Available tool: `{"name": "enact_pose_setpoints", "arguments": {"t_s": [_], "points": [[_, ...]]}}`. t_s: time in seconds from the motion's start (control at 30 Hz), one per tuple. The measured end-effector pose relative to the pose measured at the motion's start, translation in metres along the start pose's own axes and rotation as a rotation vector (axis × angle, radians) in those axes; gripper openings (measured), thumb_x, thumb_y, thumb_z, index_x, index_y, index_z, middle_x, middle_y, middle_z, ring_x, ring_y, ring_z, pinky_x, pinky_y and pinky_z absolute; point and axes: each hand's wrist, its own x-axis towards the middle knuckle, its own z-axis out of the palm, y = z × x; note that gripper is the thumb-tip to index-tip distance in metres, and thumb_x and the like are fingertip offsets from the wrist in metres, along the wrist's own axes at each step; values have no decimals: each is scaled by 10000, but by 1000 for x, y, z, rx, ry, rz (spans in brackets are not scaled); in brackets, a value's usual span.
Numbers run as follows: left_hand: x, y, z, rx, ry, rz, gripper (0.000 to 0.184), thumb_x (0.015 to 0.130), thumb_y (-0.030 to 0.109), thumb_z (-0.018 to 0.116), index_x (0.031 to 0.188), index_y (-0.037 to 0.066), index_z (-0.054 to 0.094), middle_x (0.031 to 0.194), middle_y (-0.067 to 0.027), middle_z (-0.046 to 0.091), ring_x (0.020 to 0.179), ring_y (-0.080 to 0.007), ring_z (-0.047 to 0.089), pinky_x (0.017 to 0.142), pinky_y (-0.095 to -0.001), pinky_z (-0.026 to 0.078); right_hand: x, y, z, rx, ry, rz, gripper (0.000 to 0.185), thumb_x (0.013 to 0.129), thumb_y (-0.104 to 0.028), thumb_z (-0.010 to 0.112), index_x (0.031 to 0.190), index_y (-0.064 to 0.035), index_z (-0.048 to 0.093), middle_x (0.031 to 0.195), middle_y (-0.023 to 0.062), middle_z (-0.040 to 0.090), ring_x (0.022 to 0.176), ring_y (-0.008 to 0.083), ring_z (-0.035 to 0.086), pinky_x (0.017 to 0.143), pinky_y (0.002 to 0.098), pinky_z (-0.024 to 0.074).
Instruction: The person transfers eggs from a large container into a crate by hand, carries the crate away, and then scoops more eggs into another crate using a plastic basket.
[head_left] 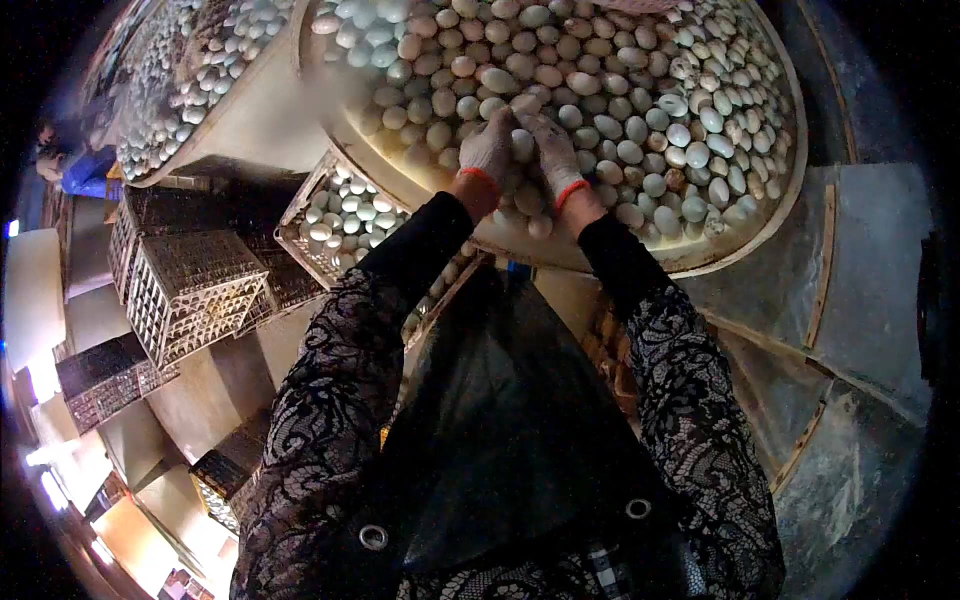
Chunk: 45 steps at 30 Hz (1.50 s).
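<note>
A large round tub (790,200) is heaped with pale green, white and brownish eggs (580,85). Both my hands reach over its near edge in white knit gloves with red cuffs. My left hand (487,150) is closed, its curled fingers against a pinkish egg (525,103) at the fingertips. From the other side my right hand (552,150) comes close to it, also with fingers bent around an egg, mostly covered by the glove. A whitish egg (521,146) shows in the gap between my hands. Some eggs near the right rim look dirty or stained.
A plastic crate (290,235) with eggs stands left of the tub. Stacked lattice crates (200,295) are further left. Another big tub (225,125) of eggs is at the upper left, near a person in blue (85,175). A black apron (510,420) covers my front.
</note>
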Motion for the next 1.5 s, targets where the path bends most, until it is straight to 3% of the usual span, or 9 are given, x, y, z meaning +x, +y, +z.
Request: {"name": "enact_pose_setpoints", "arguments": {"t_s": [0.13,0.37,0.6,0.9,1.1,1.2,1.3,1.4,1.5], "points": [[-17,15,5,326,15,331,536,792,432,570,1047,-38,606,974,-105,615,864,-176,557,767,-287,450,-7,-74,-22,240,-8,539,353,898,-93,410,1214,-136,560,1213,91,563,1139,285,517,994,369,407],[-18,32,-16,295,46,623,408,782,346,618,1037,28,614,951,-138,626,814,-221,584,718,-333,466,10,-54,-8,452,70,269,689,792,-632,525,1169,-58,582,1190,132,584,1078,303,544,914,375,412],[-80,102,-105,663,309,1023,587,628,86,739,1174,98,523,1050,-131,620,975,-320,596,807,-363,502,16,-177,44,429,-18,-186,346,853,-340,596,1070,-72,630,1060,51,612,944,163,578,810,302,471],[-167,50,-223,-322,261,375,308,898,212,486,1177,93,543,939,-68,621,855,-197,616,702,-320,517,-47,-227,183,650,-413,77,485,710,-447,711,1004,-68,641,961,99,650,849,182,607,783,318,487],[-109,-112,-220,556,441,519,345,824,204,607,1119,34,558,1001,-80,625,850,-189,615,694,-311,517,-84,-105,226,458,-403,575,574,752,-330,696,1226,-65,511,1095,91,542,950,164,555,813,289,478],[-79,-138,-194,-311,293,119,368,851,250,591,1117,-2,559,1045,-88,627,869,-201,626,707,-317,526,-98,21,254,448,-295,467,571,789,-303,649,1280,-82,462,1151,108,546,1005,216,562,856,321,470],[-43,-187,-197,311,321,209,437,869,328,576,1151,-6,558,1036,-128,638,909,-208,625,751,-307,507,-98,57,244,-657,-658,-83,544,835,-294,590,1305,-72,429,1236,129,526,1097,271,534,926,347,430],[-32,-178,-199,180,532,-136,446,858,376,597,1116,12,602,962,-171,660,882,-227,638,746,-331,488,-96,11,236,58,-337,255,548,868,-312,559,1322,-45,407,1306,164,476,1200,307,459,1005,351,359],[-11,-206,-213,441,406,327,315,868,317,588,1085,93,628,930,-150,656,862,-329,624,683,-402,492,-93,-21,226,-6,-355,199,590,832,-309,623,1315,-43,413,1313,189,454,1239,322,413,1030,376,332]]}}
